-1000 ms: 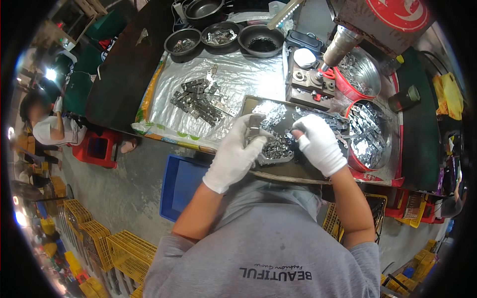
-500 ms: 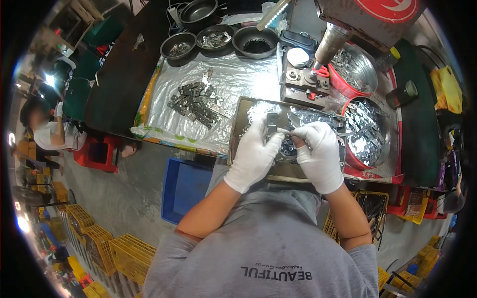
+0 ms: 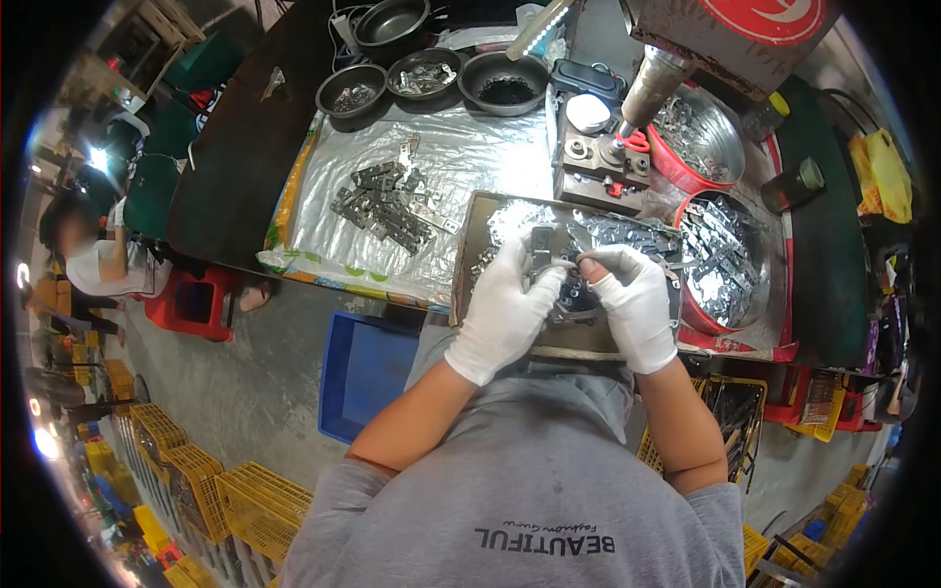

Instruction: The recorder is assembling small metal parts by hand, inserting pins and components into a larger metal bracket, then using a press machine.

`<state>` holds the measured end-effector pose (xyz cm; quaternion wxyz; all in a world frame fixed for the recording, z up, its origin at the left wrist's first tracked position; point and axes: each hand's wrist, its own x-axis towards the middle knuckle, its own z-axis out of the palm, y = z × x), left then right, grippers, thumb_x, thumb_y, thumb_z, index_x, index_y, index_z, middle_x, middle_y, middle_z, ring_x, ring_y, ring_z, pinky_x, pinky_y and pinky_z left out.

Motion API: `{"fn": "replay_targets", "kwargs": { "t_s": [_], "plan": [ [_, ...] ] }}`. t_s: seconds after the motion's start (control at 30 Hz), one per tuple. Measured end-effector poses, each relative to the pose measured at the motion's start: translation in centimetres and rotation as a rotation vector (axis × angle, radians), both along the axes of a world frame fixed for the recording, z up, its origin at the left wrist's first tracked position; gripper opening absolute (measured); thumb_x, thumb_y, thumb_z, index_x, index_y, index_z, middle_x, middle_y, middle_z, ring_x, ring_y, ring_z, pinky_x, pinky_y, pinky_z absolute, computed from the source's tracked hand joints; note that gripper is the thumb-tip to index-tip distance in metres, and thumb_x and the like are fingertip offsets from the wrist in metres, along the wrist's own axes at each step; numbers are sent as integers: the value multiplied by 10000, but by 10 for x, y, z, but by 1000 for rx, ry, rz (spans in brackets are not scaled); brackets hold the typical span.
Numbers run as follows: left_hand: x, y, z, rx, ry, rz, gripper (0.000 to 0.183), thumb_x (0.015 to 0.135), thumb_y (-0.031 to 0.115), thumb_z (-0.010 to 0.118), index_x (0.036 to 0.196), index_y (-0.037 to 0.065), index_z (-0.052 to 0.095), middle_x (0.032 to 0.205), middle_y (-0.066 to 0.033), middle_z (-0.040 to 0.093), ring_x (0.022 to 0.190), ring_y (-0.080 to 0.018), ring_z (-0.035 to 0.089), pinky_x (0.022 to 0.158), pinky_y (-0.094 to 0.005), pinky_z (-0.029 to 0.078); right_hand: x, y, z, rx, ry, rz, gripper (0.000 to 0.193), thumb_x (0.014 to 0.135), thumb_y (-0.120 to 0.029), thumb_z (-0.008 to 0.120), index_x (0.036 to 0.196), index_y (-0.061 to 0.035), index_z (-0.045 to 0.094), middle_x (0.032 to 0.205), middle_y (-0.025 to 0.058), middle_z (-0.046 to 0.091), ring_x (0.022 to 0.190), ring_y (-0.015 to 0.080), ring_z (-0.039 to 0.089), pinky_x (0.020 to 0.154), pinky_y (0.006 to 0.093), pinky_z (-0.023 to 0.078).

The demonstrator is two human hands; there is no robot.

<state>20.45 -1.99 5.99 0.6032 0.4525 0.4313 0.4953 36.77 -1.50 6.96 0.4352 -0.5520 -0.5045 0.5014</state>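
My left hand (image 3: 502, 318), in a white glove, grips a small flat metal bracket (image 3: 541, 238) that stands up between thumb and fingers. My right hand (image 3: 635, 306), gloved too but with a bare fingertip showing, is closed in a pinch close to the left thumb. Whatever lies in that pinch is too small to make out. Both hands are over a shallow tray (image 3: 578, 339) divided into sections. In it are shiny small parts (image 3: 520, 218), a heap of flat metal strips (image 3: 627, 233) and dark little rings (image 3: 571, 294), partly hidden by my hands.
Beyond the tray stands a press (image 3: 655, 88) with a steel die block (image 3: 603, 162). Red-rimmed round tins (image 3: 694, 316) of metal parts sit at the right. Metal plates (image 3: 387, 206) lie piled on silvery sheeting, with dark bowls (image 3: 505, 103) behind. A blue crate (image 3: 358, 377) is below the table.
My right hand has shifted slightly to the right and turned, showing more of the bare fingertip. My left hand has moved very little, still gripping the bracket.
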Motion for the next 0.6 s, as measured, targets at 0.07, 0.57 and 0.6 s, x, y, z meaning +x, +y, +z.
{"fn": "replay_targets", "kwargs": {
  "t_s": [0.07,0.57,0.6],
  "plan": [
    [-2,1,-1,-14,1,-11,421,945,4,572,1343,-46,442,1241,-112,580,1143,-151,552,991,-281,446,2,-2,2,8,-47,-21,97,828,-71,750,905,-26,712,839,38,665,772,122,612,728,272,491],
    [-3,8,-6,16,-95,107,417,943,-10,563,1341,-47,443,1222,-98,587,1087,-137,589,945,-267,482,1,-14,-3,933,-756,226,351,576,-47,733,901,-148,650,1031,0,616,1002,251,559,854,411,441],
    [-3,8,-5,16,-93,110,417,943,-10,563,1341,-47,443,1222,-98,587,1087,-137,589,945,-267,482,0,-14,-3,986,-808,217,349,580,-69,733,908,-153,647,1032,-7,612,1005,242,554,856,408,440]
  ]
}}
